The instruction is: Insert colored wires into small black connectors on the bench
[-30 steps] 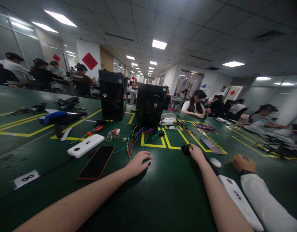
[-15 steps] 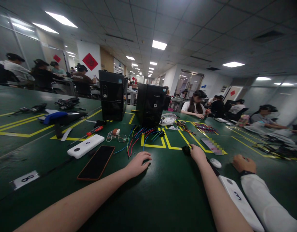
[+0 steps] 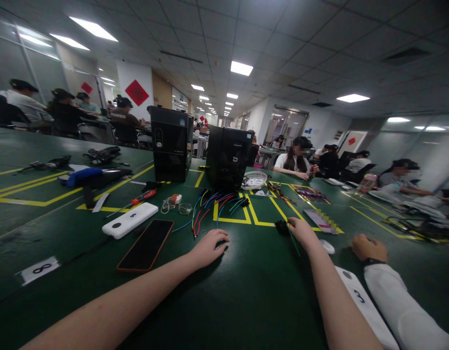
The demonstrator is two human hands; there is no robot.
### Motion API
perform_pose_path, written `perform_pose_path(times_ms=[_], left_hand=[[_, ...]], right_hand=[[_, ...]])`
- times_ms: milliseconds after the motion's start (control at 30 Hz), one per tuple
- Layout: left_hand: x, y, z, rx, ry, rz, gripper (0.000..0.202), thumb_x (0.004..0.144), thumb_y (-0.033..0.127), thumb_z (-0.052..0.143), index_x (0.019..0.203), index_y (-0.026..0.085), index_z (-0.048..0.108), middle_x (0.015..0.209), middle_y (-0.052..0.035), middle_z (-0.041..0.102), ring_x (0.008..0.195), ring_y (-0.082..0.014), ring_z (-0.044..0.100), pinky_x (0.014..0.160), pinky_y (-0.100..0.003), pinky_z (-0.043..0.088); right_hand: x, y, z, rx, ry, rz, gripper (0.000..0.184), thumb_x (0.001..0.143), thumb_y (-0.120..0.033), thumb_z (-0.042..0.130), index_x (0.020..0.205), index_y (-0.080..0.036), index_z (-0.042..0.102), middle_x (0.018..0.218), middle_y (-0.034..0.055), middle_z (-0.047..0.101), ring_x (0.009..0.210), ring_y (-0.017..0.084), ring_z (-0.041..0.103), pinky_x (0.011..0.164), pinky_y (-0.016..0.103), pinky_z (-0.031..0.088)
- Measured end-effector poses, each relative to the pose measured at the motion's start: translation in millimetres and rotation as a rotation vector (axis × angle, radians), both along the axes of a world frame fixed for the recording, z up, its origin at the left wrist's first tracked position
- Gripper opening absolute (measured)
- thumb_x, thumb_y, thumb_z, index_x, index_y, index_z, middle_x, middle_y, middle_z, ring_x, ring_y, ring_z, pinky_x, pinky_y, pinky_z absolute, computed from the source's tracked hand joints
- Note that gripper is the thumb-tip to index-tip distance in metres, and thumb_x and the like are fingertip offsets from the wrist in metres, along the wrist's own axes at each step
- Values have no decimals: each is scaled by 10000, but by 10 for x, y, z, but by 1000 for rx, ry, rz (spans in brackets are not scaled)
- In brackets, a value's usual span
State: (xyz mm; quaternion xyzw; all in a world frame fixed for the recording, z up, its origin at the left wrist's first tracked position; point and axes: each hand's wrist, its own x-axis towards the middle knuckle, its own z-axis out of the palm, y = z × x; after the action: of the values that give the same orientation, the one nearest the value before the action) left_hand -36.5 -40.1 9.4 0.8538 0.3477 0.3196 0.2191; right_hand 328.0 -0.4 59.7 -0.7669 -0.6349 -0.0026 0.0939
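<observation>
My left hand (image 3: pixel 210 248) rests on the green table, fingers apart and a little bent, with nothing in it. Just beyond it lie loose blue, red and green wires (image 3: pixel 200 212), spread before a black computer tower (image 3: pixel 229 158). A phone in an orange-brown case (image 3: pixel 146 245) is on its left. My right hand (image 3: pixel 302 232) is closed in a pinch, and a thin green wire (image 3: pixel 295 243) runs from its fingers toward me. At those fingertips sits a small black bundle (image 3: pixel 281 227), its details too dark to make out.
A white power bank (image 3: pixel 130 220), glasses (image 3: pixel 184 208), and a red screwdriver (image 3: pixel 144 197) lie left. Another black tower (image 3: pixel 169 146) stands behind. At right are a white mouse (image 3: pixel 327 247), a white device marked 3 (image 3: pixel 359 296) and a co-worker's hand (image 3: pixel 369 248).
My right hand has shifted slightly, and a green wire now shows below its fingers. My left hand and the co-worker's hand stay in place.
</observation>
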Motion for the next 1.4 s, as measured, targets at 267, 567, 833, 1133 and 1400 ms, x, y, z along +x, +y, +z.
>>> perform_pose_path(times_ms=[267,567,833,1133,1400], left_hand=[[-3,0,3,-8,11,5,162,831,217,523,971,206,606,1104,-53,568,1075,-192,489,959,-347,363],[2,-21,45,-34,12,-2,169,833,220,519,976,214,609,1096,-46,575,1071,-193,491,960,-349,364],[-3,-19,40,-38,23,-3,171,831,214,516,977,215,606,1095,-45,576,1066,-190,495,956,-343,370],[13,-3,11,-16,15,-3,166,817,196,528,963,206,606,1060,-48,594,1030,-190,517,941,-338,381],[11,-10,20,-15,11,-7,163,821,200,521,959,210,608,1046,-42,602,1019,-184,525,934,-324,385]], right_hand=[[45,26,-70,-30,4,-13,307,753,-175,502,1009,-231,663,998,103,656,923,216,592,782,266,412],[27,23,-73,-83,-33,12,346,783,-239,464,1074,-161,634,1052,106,642,953,215,584,753,250,406],[11,23,-74,-72,-13,8,343,826,-203,389,1067,-144,626,1086,106,624,996,200,562,791,246,394],[-15,-4,-51,13,23,-60,271,809,-219,428,1023,-140,573,866,90,641,793,181,590,596,225,358],[24,21,-62,19,85,-75,238,817,-230,421,915,-124,610,818,87,644,769,162,581,611,222,356]])
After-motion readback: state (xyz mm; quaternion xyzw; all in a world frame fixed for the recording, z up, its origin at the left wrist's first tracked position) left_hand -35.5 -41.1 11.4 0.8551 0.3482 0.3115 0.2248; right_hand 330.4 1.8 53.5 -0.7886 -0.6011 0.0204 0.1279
